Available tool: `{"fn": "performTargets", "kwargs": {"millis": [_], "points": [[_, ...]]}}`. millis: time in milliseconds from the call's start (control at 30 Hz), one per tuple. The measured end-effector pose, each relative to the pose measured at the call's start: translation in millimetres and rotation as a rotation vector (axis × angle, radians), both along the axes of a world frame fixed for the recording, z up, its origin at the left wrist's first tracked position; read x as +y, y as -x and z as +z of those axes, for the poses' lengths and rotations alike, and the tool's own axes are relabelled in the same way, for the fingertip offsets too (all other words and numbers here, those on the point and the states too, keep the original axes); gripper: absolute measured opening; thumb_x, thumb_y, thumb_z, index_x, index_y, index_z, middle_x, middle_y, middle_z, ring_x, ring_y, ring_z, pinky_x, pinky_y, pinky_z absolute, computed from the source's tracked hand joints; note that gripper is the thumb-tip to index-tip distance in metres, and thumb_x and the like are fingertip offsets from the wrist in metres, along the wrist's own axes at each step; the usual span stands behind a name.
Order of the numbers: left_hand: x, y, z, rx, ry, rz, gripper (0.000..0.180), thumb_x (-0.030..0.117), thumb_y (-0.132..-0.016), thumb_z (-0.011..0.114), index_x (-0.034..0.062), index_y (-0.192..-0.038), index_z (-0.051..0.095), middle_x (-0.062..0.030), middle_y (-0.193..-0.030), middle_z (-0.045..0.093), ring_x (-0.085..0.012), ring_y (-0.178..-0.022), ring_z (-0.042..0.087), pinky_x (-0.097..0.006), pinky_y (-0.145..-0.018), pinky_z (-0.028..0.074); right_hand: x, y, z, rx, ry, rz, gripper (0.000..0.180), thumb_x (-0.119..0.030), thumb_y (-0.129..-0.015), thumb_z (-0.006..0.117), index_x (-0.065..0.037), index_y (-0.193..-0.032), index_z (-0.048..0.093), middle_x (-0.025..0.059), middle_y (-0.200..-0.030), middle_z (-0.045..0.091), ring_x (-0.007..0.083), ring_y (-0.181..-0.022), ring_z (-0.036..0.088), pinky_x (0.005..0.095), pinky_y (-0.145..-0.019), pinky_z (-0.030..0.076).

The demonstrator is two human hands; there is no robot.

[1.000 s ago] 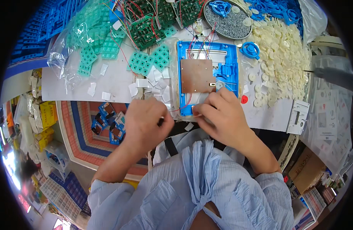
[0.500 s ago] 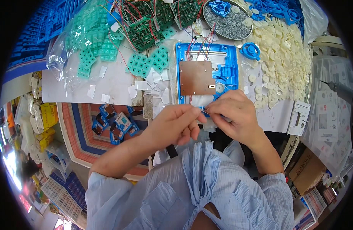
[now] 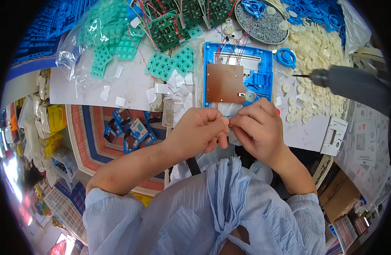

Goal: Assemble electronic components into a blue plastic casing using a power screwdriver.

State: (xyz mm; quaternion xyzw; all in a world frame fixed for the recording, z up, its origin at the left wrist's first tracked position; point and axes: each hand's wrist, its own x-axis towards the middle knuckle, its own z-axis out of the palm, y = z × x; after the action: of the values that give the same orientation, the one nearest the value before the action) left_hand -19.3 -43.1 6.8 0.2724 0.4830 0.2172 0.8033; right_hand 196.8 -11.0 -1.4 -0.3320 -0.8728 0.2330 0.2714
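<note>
My left hand [image 3: 200, 131] and my right hand [image 3: 258, 129] meet fingertip to fingertip at the near edge of a blue plastic housing [image 3: 267, 80]. Both are closed in a pinch on what looks like a thin wire; its ends are hidden by my fingers. A brown circuit board [image 3: 225, 83] lies over the housing's left part, its plain side up, with a small switch at its right corner. Thin red and pale wires [image 3: 235, 47] run over the housing's far edge. Under the board's right side a round whitish part [image 3: 249, 97] shows.
An electric screwdriver [image 3: 348, 80] hangs at the right, its bit over cream plastic discs [image 3: 316, 51]. A screw tray [image 3: 263, 27], green circuit boards [image 3: 167, 32] and green rubber keypads [image 3: 161, 66] lie beyond. White paper pieces [image 3: 178, 89] lie left of the housing. Blue assemblies [image 3: 138, 129] fill a lined basket below.
My fingertips have drawn together, closing the small gap between them. The screwdriver has swung leftward into view over the discs. The whole table appears shifted slightly right and up.
</note>
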Motion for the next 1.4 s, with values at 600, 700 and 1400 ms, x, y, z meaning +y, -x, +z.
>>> {"fn": "performTargets", "kwargs": {"millis": [600,700,1400], "points": [[6.9,13.0,4.2,-0.105,0.155,0.036,0.028,0.024,-0.109,0.049,0.0011,-0.109,0.064,-0.0128,-0.075,0.071,-0.0099,-0.044,0.057,-0.019,-0.038,0.037,2.0,4.3,0.3,0.042,-0.023,0.004,0.03,-0.007,-0.064,0.083,-0.01,-0.09,0.07,0.0019,-0.092,0.064,0.0248,-0.083,0.059,0.0384,-0.076,0.043],[8.7,11.3,5.2,-0.086,0.166,0.041,0.025,0.023,-0.108,0.05,0.0027,-0.107,0.065,-0.0123,-0.074,0.071,-0.0094,-0.043,0.057,-0.02,-0.037,0.036,1.1,3.2,-1.3,0.036,-0.04,0.007,0.028,-0.008,-0.064,0.082,-0.01,-0.089,0.07,0.0017,-0.092,0.064,0.0247,-0.084,0.059,0.0387,-0.076,0.042],[6.7,9.2,11.3,-0.02,0.13,0.054,0.021,0.021,-0.099,0.057,0.0033,-0.094,0.067,-0.0094,-0.069,0.069,-0.0087,-0.045,0.054,-0.022,-0.041,0.036,-3.5,4.1,-6.1,0.067,-0.045,0.021,0.021,-0.011,-0.068,0.079,-0.008,-0.086,0.07,0.0017,-0.09,0.064,0.0242,-0.085,0.058,0.0388,-0.075,0.042]]}}
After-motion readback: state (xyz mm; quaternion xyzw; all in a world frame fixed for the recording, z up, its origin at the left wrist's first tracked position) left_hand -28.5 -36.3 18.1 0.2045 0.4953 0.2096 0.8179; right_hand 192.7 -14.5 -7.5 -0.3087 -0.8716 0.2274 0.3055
